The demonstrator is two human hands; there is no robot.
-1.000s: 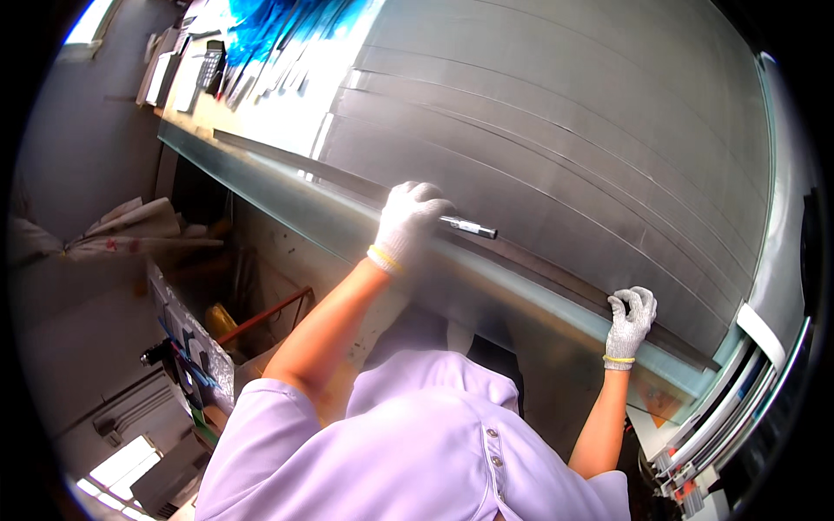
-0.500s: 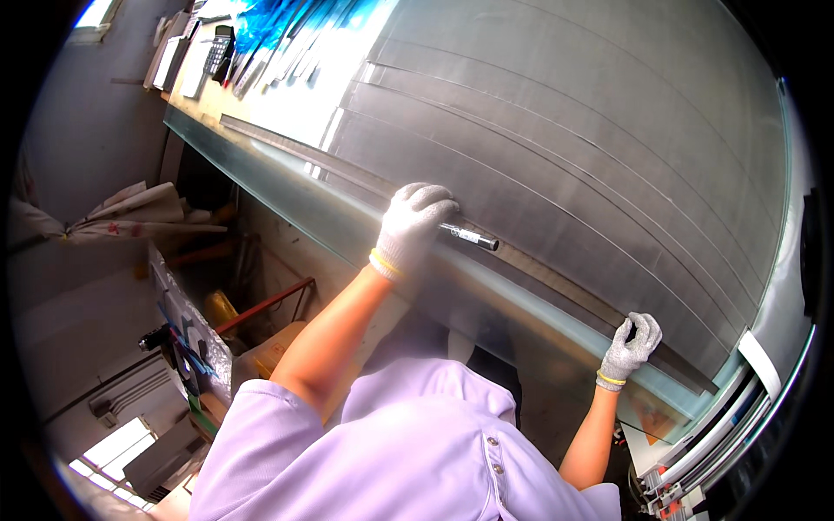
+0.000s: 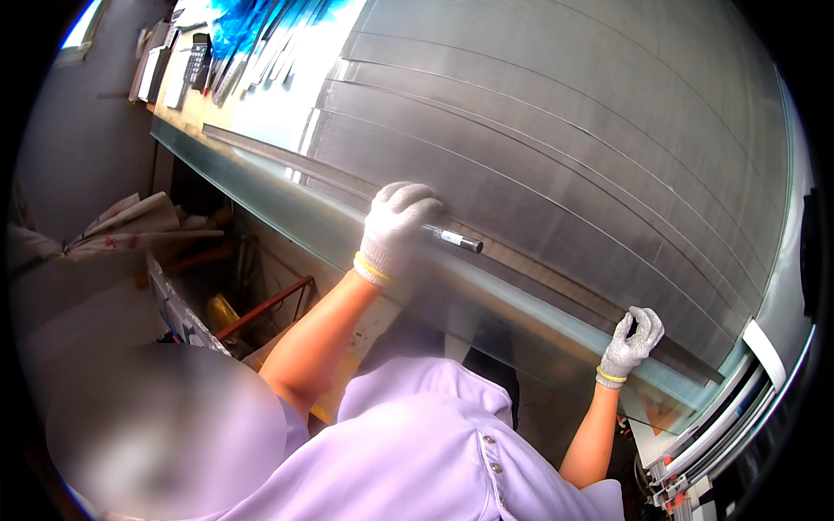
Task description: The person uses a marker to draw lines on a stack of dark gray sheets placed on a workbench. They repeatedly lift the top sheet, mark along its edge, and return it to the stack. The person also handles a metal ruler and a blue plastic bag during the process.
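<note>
A long metal straightedge (image 3: 556,282) lies along the near edge of a glass-topped table (image 3: 261,187), over a large dark grey sheet (image 3: 539,122) scored with several thin lines. My left hand (image 3: 398,224), in a pale knit glove with a yellow cuff, is closed over the straightedge's middle. A black marker pen (image 3: 456,239) pokes out of its right side; the fingers' undersides are hidden. Farther right, my right hand (image 3: 632,340), gloved the same way, has thumb and fingers curled in a pinch at the straightedge near its right end.
At the far left of the table are a calculator (image 3: 198,59), blue plastic film (image 3: 236,33) and several thin strips (image 3: 274,61). Rails and cables (image 3: 695,469) stand beyond the right corner. Below the table's left side is a red metal frame (image 3: 269,308). A blurred round patch covers the lower left.
The view has shifted, so the table's left side appears a little lower and farther left. Both hands stay at about the same places on the straightedge, with the marker still under the left.
</note>
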